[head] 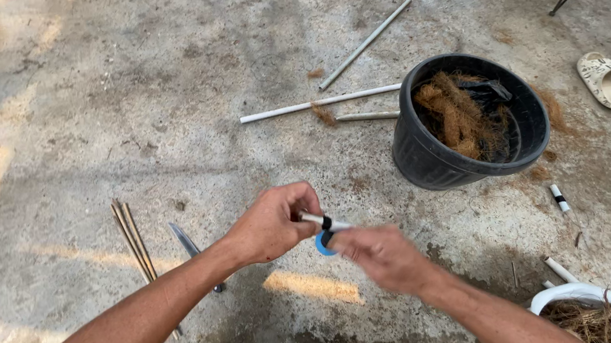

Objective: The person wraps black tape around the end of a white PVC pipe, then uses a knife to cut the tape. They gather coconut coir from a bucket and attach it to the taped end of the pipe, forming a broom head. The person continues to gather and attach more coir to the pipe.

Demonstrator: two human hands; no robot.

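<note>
Head view, item record. Landmark: round black plastic pot (pixel 427 158) holding brown coconut fibre (pixel 460 119), standing on grey concrete floor (pixel 119 85).

Item 1: short white plastic pipe piece with a black tape band (pixel 324 221), held in the air to the lower left of the pot. Left hand (pixel 269 225) is closed around its near end. Right hand (pixel 380 251), slightly blurred, pinches a small blue roll of tape (pixel 322 244) against the pipe, fingers closed on it.

Item 2: long white plastic pipes (pixel 321 104), three, lying left of and beyond the pot.

Item 3: bundle of thin brown sticks (pixel 133 241) and a grey-bladed knife (pixel 190 246), well left of the pot, below the left forearm.

Item 4: short white pipe offcuts (pixel 558 198), right of and below the pot; one bears a black band.

Item 5: cream slip-on sandal (pixel 603 80), right of the pot.

Handling note: judged best done with the pipe held steady and the tape kept taut, each turn overlapping the last.
</note>
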